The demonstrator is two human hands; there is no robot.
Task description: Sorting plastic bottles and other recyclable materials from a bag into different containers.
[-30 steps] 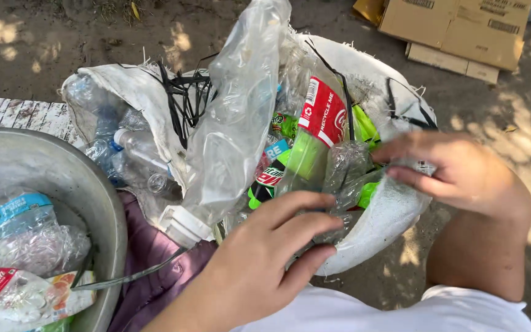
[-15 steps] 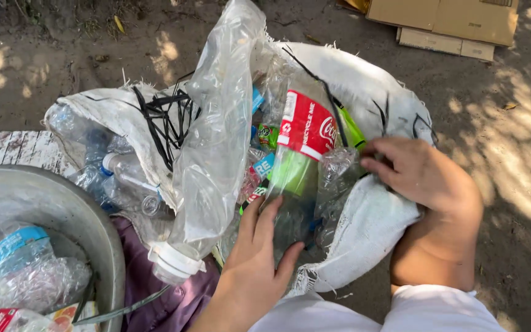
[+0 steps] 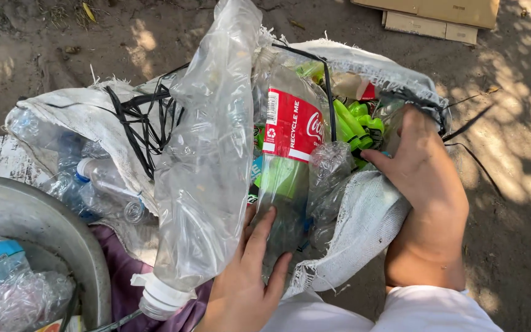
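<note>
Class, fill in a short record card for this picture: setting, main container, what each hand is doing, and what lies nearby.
Setting: outdoors, bare dirt ground in dappled shade
Main container: white woven sack, open, full of crushed plastic bottles
Left hand: fingers flat on a clear bottle with a red label
Right hand: reaching into the sack's mouth beside green bottles
Nearby: large crushed clear bottle with white cap; metal basin holding more plastic; cardboard
</note>
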